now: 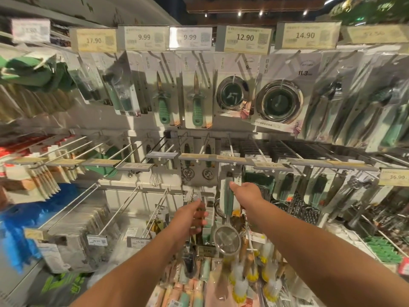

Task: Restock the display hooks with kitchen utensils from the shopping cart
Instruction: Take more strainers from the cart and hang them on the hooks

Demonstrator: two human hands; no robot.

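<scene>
Store aisle, pegboard wall [124, 191] of hooks under price tags. Top row: green-handled knives [164, 100] in blister packs, two round steel strainers [279, 102], more packed tools to the right. Middle row: several bare hooks [231, 147], tags edge-on.

Right hand [245, 193] reaches up to a green-handled sieve [228, 220]; fingers curl round the handle near its top, just below a middle-row hook. The sieve hangs upright, mesh bowl down, between the two forearms.

Left hand [190, 218] is lower and left of the sieve, fingers curled; it is blurred, and I cannot tell whether it grips anything.

Below: brushes [241, 284] with yellow collars and pastel-handled tools. Left: blue bags [20, 220], flat packets on long hooks.
</scene>
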